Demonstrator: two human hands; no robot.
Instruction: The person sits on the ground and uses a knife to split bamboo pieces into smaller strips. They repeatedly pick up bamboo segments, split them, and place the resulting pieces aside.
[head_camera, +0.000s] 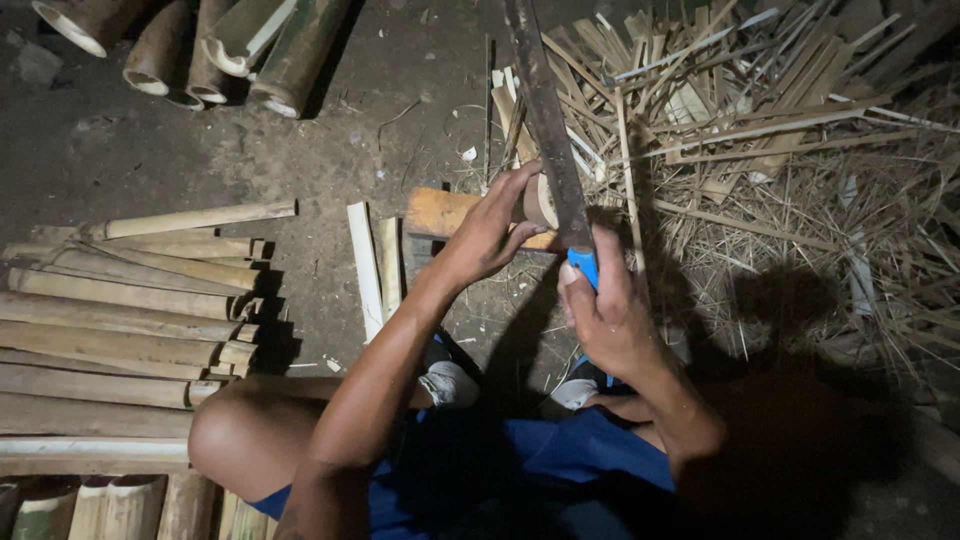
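Bamboo piece (470, 212) being steadied by left hand (490, 232), fingers wrapped around it.
Gripping blue-handled blade (548, 120) in right hand (610, 310), fingers closed.

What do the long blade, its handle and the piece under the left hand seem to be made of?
The long blade looks like dark, dull metal, flat and straight. Its handle, gripped by the right hand, looks like smooth blue plastic, perhaps tape. The piece under the left hand looks like raw bamboo: pale, round and hollow-ended.
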